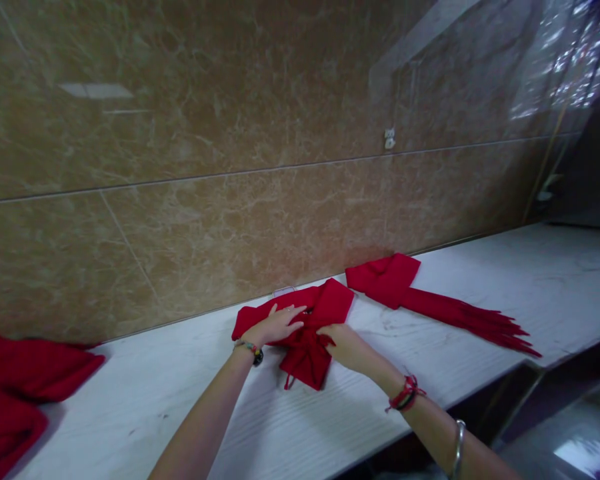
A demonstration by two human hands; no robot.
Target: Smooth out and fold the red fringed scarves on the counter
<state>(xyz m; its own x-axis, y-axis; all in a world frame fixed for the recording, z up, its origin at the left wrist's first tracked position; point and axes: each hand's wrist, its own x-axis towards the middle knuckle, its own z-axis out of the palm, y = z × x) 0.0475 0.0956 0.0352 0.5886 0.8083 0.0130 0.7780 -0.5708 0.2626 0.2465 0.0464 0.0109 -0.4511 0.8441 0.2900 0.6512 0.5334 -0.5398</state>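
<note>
- I have the gathered red cloth [336, 301] under both hands, on the white counter [190, 387], toward its wall side; its short end points to the counter's near edge.
- My left hand [276, 325] rests over the cloth, fingers spread and thumb apart, clamped on nothing.
- My right hand [347, 345] bends its fingers against the cloth's bunched middle; I cannot tell whether they pinch it.
- Farther right along the counter, just beside my cloth, lies a fringed red scarf [445, 308], its fringe toward the counter's near edge.
- At the counter's left side, well apart from my hands, sits a red pile of fabric [35, 367].
- Behind the counter rises a brown marbled wall [205, 247].
</note>
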